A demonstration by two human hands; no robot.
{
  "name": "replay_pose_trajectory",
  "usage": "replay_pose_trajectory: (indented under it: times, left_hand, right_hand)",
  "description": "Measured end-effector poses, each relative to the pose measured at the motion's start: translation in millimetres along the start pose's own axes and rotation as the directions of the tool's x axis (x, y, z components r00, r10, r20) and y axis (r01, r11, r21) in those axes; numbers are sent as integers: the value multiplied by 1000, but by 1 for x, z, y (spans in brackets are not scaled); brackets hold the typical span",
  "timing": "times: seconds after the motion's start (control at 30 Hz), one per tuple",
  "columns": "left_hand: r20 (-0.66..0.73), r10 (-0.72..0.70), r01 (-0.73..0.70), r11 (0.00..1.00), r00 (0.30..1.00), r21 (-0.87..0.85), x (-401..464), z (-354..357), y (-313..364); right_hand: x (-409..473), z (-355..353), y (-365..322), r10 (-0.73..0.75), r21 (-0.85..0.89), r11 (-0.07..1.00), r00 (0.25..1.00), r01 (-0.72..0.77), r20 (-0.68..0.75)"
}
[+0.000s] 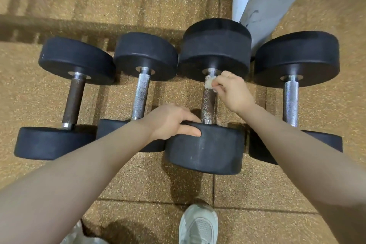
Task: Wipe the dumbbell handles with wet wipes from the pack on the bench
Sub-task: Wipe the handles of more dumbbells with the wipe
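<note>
Four dumbbells lie side by side on the speckled rubber floor (138, 180), handles running away from me. I'm on the third dumbbell (210, 144) from the left, the biggest one. My right hand (230, 90) pinches a crumpled wet wipe (209, 83) betw. thumb & fingers, wipe pressed on the far end of the third handle (208, 103), right by the far weight. There's a ring (229, 75) on one finger of that hand. My left hand (170, 120) rests on the near weight of the same dumbbell: fingers fairly straight over its top edge next to the handle, thumb lying along the rim, not curled round anything.

Leftmost dumbbell (57, 140) has a dark brownish handle (73, 101); its near end sits further left than its far end, so it's a bit skewed. Second dumbbell (145, 56) has a bright knurled handle (141, 97), its near weight mostly hidden by my left forearm. Fourth dumbbell (297, 57) has a shiny handle (290, 103), its near weight partly behind my right forearm.

A pale grey slab-like thing (263, 4) stands at the top right, behind the 3rd & 4th dumbbells; can't tell what it is. My light grey sneaker (198, 226) shows at the bottom, pt of another shoe (79, 233) to its left. Wipe pack not in shot.
</note>
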State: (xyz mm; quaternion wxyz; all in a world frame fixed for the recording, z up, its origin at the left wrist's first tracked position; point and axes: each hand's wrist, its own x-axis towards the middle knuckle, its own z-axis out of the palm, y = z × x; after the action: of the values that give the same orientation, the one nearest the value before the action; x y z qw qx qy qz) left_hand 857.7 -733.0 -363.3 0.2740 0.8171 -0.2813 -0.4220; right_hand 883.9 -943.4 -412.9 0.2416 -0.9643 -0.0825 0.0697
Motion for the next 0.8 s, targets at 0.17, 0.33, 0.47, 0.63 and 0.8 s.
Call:
replay_pose_trajectory:
  times: [0.17, 0.33, 0.47, 0.63, 0.8]
  left_hand:
    - [1, -10, 10, 1000, 1000, 17, 2, -1, -1]
    - [-3, 5, -5, 1000, 1000, 17, 2, -1, 0]
    - [10, 7, -7, 1000, 1000, 3, 4, -3, -1]
    - [0, 33, -33, 999, 999, 32, 6, -2, -4]
    - [-10, 54, -54, 999, 999, 1, 8, -3, -7]
  right_hand:
    - [-27, -12, -9, -33, 211, 974, 878, -78, 478]
    - [-25, -8, 7, 490, 447, 709, 836, -546, 245]
    - [0, -4, 12, 788, 690, 213, 539, -692, 297]
    - [21, 8, -4, 710, 696, 286, 634, -659, 308]
    - [-21, -1, -8, 503, 293, 634, 669, -716, 547]
